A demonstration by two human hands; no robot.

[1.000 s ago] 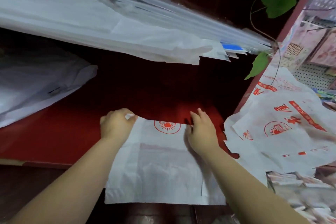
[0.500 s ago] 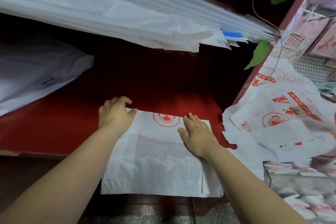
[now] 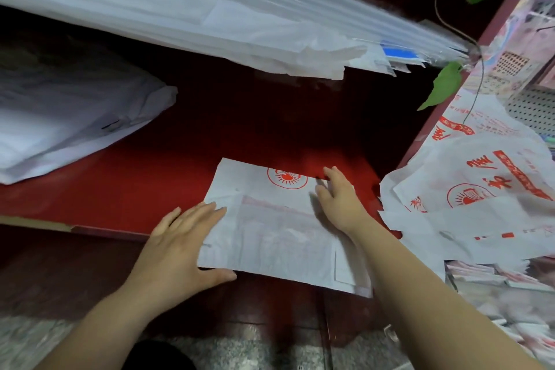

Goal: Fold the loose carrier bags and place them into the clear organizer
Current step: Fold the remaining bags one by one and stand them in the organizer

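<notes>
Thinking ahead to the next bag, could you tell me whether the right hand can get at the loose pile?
Probably yes: the pile lies just beside the right hand, with nothing between them.

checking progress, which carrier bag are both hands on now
The flat bag on the red counter, touched by the left hand and right hand; the printed pile at right lies loose, untouched.

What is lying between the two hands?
In the head view, the white carrier bag lies flat between the left hand and the right hand, on the red table.
</notes>
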